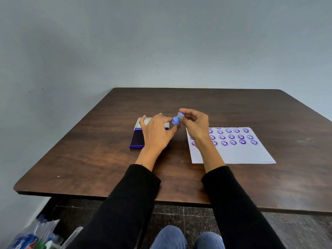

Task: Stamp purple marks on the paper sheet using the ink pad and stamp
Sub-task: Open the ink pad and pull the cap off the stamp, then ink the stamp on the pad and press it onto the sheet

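Dark wooden table (89,159), both hands — left hand (156,133), right hand (195,124) — gripping blue stamp (177,119)

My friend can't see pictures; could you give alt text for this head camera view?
Two bare hands hold a small blue stamp above a dark wooden table, the left hand over an open purple ink pad. A white paper sheet with rows of purple smiley marks lies right.

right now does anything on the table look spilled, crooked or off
Nothing stands out. The ink pad lies open with no ink spilled around it, the paper sheet lies flat with tidy rows of purple marks, and both hands hold the small blue stamp above the table.
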A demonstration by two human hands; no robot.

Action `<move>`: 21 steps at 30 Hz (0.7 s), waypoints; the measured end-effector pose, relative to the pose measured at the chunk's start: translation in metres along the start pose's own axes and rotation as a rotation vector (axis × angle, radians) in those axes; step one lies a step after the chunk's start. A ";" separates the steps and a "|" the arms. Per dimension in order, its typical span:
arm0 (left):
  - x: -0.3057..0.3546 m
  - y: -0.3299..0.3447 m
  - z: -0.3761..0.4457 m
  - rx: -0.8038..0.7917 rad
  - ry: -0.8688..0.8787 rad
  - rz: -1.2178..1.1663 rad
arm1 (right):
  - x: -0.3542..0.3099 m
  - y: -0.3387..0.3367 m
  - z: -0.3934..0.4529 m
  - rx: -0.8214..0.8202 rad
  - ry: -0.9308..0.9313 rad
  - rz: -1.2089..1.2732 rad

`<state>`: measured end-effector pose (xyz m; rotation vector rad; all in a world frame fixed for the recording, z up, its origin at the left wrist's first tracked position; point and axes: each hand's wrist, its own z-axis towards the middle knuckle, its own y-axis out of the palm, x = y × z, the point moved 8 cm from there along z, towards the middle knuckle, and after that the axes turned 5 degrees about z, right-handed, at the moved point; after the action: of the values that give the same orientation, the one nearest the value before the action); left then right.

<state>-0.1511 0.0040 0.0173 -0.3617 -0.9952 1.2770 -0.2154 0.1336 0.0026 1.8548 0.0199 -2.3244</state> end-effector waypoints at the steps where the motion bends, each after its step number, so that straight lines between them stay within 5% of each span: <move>1: 0.000 0.003 0.001 -0.034 0.002 0.018 | -0.001 -0.001 0.000 0.004 0.001 0.035; 6: 0.000 0.025 -0.001 -0.283 0.064 0.222 | 0.000 -0.005 0.001 0.030 0.097 0.416; 12: -0.009 0.034 -0.004 -0.376 0.036 0.233 | 0.002 -0.002 -0.004 0.012 0.284 0.934; 17: -0.022 0.012 -0.001 -0.232 -0.035 0.112 | 0.001 0.000 -0.007 -0.011 0.348 1.136; 21: -0.084 -0.021 0.012 -0.054 -0.302 -0.002 | 0.002 0.002 -0.010 -0.024 0.403 1.179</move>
<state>-0.1441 -0.0824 0.0042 -0.2121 -1.2866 1.3297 -0.2063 0.1327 -0.0012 1.5798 -0.7567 -1.1320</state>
